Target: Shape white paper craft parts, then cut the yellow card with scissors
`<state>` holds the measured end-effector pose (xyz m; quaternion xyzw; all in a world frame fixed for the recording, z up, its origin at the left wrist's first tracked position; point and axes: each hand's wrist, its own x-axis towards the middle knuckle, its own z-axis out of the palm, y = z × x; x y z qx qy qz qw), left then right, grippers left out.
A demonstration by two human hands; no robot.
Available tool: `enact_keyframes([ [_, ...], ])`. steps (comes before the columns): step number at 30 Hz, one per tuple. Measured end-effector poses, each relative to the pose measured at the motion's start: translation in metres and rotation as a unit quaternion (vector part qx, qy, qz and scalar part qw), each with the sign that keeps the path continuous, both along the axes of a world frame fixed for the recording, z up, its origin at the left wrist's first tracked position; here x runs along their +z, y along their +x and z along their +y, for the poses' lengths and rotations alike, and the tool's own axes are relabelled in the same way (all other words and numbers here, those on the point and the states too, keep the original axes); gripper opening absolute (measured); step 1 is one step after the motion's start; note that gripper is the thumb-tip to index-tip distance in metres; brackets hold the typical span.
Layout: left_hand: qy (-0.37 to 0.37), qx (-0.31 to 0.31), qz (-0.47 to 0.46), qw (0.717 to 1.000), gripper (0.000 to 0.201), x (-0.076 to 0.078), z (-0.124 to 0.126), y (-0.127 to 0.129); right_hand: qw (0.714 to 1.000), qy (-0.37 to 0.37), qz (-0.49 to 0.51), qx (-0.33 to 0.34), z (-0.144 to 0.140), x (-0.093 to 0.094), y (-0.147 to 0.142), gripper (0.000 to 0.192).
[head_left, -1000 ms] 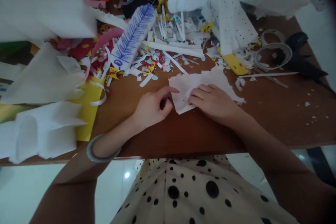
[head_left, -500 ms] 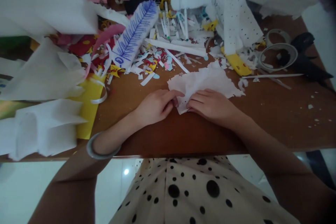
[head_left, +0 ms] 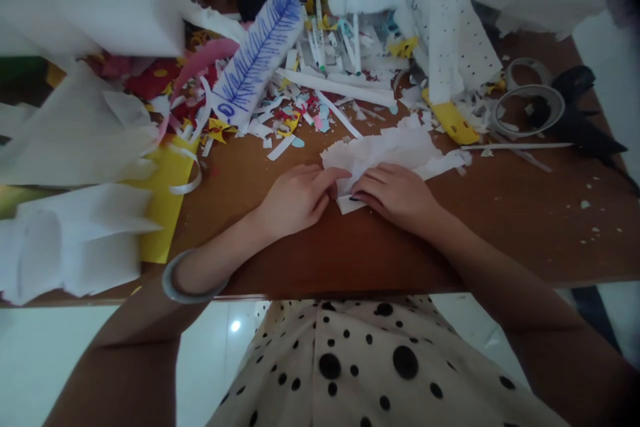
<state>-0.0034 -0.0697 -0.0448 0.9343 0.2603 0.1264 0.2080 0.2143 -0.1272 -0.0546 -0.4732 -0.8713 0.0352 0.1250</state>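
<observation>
A torn-edged sheet of white paper (head_left: pixel 395 145) lies on the brown table (head_left: pixel 300 267) in front of me. Its near corner is turned up into a narrow folded strip. My left hand (head_left: pixel 300 200) grips the paper's left edge, index finger laid over it and the other fingers curled under the palm. My right hand (head_left: pixel 400 199) presses on the fold from the right, with its fingers bent together and their tips on the paper. The hands almost meet, and parts of the fold are hidden beneath the fingers.
Paper scraps (head_left: pixel 280 113) and several pens (head_left: pixel 317 43) cover the back. A paper fish with blue lines (head_left: pixel 255 67) lies there. Tape rolls (head_left: pixel 527 110) sit at right beside a black object (head_left: pixel 580 120). At left are yellow paper (head_left: pixel 165 213) and rolled white sheets (head_left: pixel 100 233).
The paper's near corner has been folded over into a flatter strip. My right hand has shifted slightly left and up along it, while the left hand stays nearly in place.
</observation>
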Motion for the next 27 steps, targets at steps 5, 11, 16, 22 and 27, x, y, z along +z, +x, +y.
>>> enact_keyframes([
  [5,0.045,-0.015,-0.003,0.999,0.035,-0.002,-0.002,0.002,1.0,0.0,-0.017,-0.01,0.0,-0.001,-0.002,0.022],
  [11,0.056,-0.004,0.007,0.998,0.03,-0.009,-0.008,0.009,0.999,-0.022,-0.021,-0.024,-0.001,-0.003,-0.003,0.019],
  [16,0.081,-0.025,0.017,0.996,0.016,-0.008,-0.008,0.008,0.998,-0.017,-0.018,-0.065,-0.001,-0.003,-0.004,0.02],
  [22,0.225,-0.131,0.024,0.965,0.018,-0.003,-0.009,0.005,0.996,-0.014,0.004,-0.089,0.001,-0.001,0.0,0.012],
  [27,0.285,-0.14,0.091,0.944,0.021,0.008,-0.022,0.004,0.995,-0.031,0.004,-0.099,0.002,0.0,0.001,0.012],
])
